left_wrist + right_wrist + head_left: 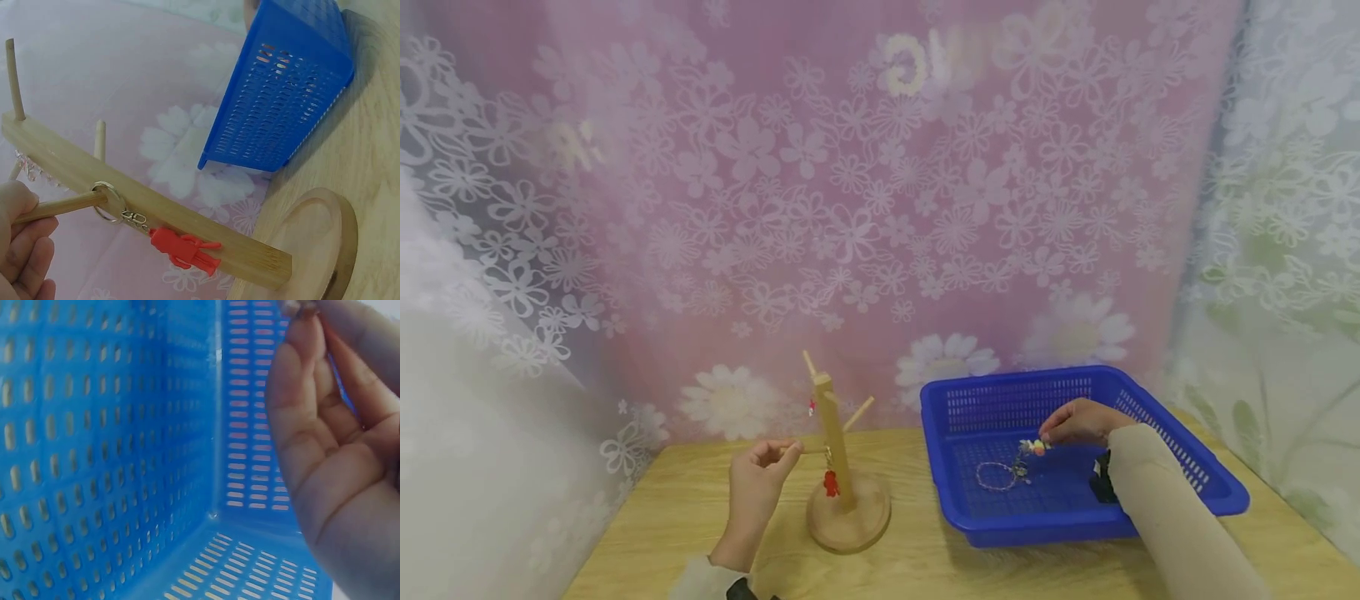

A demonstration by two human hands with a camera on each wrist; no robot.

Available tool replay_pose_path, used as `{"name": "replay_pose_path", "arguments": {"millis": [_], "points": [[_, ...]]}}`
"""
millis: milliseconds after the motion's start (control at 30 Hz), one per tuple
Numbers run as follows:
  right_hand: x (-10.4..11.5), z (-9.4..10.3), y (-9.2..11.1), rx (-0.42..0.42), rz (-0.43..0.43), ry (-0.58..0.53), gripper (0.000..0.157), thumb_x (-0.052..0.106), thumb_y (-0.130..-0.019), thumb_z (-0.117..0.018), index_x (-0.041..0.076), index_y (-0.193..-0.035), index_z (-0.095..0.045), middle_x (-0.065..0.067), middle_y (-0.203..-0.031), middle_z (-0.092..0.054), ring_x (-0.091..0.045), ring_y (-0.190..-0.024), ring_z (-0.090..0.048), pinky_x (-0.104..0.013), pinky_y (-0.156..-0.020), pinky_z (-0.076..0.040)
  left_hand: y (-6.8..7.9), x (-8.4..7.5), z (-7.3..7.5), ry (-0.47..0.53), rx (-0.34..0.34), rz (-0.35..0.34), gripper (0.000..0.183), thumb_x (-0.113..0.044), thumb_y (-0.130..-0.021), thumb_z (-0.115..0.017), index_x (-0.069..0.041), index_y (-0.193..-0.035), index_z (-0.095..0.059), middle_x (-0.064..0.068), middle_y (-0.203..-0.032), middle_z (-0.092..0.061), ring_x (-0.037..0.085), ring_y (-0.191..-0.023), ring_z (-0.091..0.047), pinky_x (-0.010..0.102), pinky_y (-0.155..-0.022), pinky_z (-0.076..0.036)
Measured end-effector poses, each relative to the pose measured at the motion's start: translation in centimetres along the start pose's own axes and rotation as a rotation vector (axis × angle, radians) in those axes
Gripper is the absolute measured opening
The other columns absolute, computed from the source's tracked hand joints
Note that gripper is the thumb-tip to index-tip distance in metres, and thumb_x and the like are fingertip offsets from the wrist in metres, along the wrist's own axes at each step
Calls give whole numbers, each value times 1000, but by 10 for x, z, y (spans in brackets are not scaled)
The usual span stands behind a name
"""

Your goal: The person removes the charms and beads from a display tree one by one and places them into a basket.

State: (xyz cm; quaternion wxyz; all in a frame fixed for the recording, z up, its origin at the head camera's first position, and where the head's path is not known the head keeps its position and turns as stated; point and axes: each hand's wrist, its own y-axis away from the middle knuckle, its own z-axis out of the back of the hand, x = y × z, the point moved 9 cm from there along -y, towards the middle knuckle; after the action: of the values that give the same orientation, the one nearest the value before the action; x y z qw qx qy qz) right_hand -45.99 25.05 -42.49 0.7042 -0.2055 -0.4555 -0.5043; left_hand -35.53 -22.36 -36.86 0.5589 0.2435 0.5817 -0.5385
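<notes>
In the head view my left hand (756, 492) pinches the end of a wooden peg (814, 451) on an upright wooden stand (835, 446). A keychain with a red figure (184, 249) hangs by its metal ring (109, 201) from that peg, close to the post. My right hand (1081, 422) reaches into the blue basket (1037, 533) and pinches a small multicoloured trinket (1036, 448) between thumb and fingertips. Below and left of it lies a thin pinkish loop (996, 476) with small charms. In the right wrist view only a bit of the trinket (301, 308) shows at the fingertips.
The stand has a round base (850, 533) and further pegs, one pointing right (860, 412). A small pink-and-clear ornament (37, 169) hangs from another peg. The basket stands right of the stand on the wooden table (917, 533). A flowered curtain (865, 208) hangs behind.
</notes>
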Motion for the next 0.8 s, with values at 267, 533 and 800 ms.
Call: {"name": "replay_pose_path", "arguments": {"millis": [267,533,800], "points": [[-1,-2,2,-12,-41,32,20,6,-87,-66,-11,-98,-66,-9,-91,-69,-22,-87,-64,-46,-87,-49,9,-8,-1,-56,-33,-91,9,-15,-79,-77,-7,-76,-73,7,-71,-65,-1,-37,-29,16,-34,-23],[4,0,2,-54,-41,44,18,9,-87,-66,-5,-99,-67,-16,-102,-67,-31,-96,-63,-45,-84,-50,9,-7,-1,-52,98,-109,13,-22,-84,-73,-9,-86,-73,5,-88,-69,2,-65,-52,24,-57,-44],[27,0,1,-73,22,39,28,18,-89,-65,-1,-110,-66,-22,-120,-60,-34,-109,-59,-46,-89,-48,-7,-13,6,36,170,-153,35,-28,-101,-45,-5,-103,-70,9,-97,-71,10,-90,-62,50,-100,-35]]}}
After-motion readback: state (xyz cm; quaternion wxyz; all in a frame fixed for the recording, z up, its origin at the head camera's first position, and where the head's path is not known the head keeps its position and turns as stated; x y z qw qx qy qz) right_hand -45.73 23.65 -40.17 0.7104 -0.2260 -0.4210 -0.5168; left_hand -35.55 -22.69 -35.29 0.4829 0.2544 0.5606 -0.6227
